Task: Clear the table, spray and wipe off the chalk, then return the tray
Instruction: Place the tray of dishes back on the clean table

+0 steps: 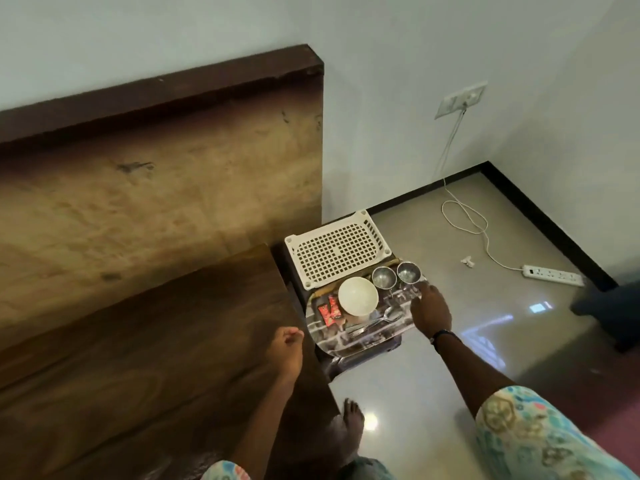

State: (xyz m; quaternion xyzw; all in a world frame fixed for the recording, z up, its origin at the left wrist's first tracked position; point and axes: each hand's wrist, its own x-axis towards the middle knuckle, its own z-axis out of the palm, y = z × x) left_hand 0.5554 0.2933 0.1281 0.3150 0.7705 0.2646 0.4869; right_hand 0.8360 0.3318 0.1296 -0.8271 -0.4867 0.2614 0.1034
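Note:
A marble-patterned tray rests on a low dark stand beside the dark wooden table. It carries a white bowl, two steel cups, red packets and spoons. My right hand grips the tray's right rim just below the right-hand cup. My left hand hovers over the table's right edge, a little left of the tray, fingers loosely curled and holding nothing. No chalk marks show on the tabletop from here.
A white perforated plastic basket lies on the stand behind the tray, against the wall. A power strip and its white cable lie on the tiled floor to the right. My bare foot stands by the table's corner.

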